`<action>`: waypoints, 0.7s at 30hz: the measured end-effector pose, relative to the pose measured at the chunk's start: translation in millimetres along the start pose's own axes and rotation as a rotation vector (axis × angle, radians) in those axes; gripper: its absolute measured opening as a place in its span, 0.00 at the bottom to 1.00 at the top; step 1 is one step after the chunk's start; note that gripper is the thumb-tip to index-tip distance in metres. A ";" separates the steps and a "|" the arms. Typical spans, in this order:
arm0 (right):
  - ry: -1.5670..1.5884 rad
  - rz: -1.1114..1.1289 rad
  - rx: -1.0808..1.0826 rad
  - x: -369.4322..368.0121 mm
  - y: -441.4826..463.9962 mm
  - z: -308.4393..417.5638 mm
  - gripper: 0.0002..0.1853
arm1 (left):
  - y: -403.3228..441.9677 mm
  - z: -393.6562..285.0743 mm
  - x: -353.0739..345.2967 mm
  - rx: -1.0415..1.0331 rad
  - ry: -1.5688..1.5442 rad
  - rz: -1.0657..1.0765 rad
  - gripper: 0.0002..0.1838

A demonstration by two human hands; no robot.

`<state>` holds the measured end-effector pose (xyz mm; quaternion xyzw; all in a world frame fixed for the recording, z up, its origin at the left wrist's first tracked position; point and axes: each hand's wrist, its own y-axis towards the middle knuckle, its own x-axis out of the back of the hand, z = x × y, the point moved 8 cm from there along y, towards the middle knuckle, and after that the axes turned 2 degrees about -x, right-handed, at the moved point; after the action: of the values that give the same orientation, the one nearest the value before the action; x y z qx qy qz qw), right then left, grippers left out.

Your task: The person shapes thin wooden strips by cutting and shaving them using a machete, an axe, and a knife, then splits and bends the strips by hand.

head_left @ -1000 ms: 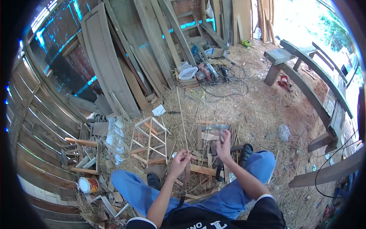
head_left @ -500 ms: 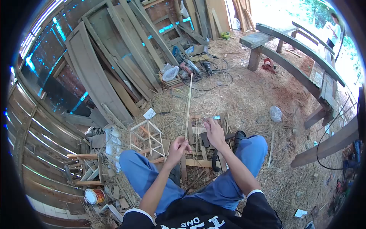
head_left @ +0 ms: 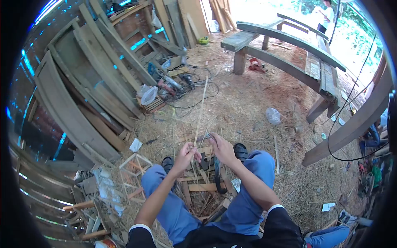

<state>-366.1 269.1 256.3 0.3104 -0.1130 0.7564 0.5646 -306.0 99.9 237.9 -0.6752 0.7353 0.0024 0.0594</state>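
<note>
A long thin wooden strip point(head_left: 201, 107) points up and away from my left hand point(head_left: 187, 157), whose fingers are pinched round its lower end. To the right, my right hand point(head_left: 220, 148) is closed on a small tool or blade, too small to make out, close beside the strip. Below both hands, between my legs, wooden pieces point(head_left: 202, 187) lie on the straw-covered ground near a black curved handle point(head_left: 219, 182). A small white-edged wooden frame point(head_left: 133, 171) stands left of my left knee.
Planks and an old door panel point(head_left: 74, 107) lean at the left. Power tools point(head_left: 169, 86) with cables lie ahead. A wooden bench point(head_left: 285, 60) stands at the right, with a plastic bag point(head_left: 273, 116) on the ground. Another person point(head_left: 326, 16) is at the far right.
The view has turned to the right, bringing the bench nearer the middle. My left hand still holds the strip, and my right hand has come closer to it.
</note>
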 end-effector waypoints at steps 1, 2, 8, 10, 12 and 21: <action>-0.009 -0.016 -0.025 5.4 6.5 0.6 0.17 | 15.3 4.3 1.7 -0.012 -0.010 0.020 0.12; -0.017 -0.030 -0.051 8.0 13.9 -0.3 0.18 | 29.0 9.8 3.8 -0.023 -0.020 0.038 0.11; 0.008 -0.124 0.042 3.1 81.4 -17.8 0.13 | 94.7 42.2 -2.4 0.005 -0.273 -0.049 0.09; 0.006 -0.144 0.073 -0.6 96.0 -21.6 0.13 | 95.7 21.0 -10.2 0.109 -0.330 -0.089 0.07; 0.014 -0.181 0.128 -5.5 97.5 -26.4 0.12 | 95.0 23.4 -3.7 0.187 -0.342 -0.205 0.06; 0.001 0.130 0.076 -21.6 107.9 11.6 0.16 | 90.3 28.9 27.7 0.026 -0.426 -0.129 0.12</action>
<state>-458.2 209.8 271.9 0.3235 -0.1038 0.7952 0.5023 -395.5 82.8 199.8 -0.7042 0.6613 0.1316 0.2223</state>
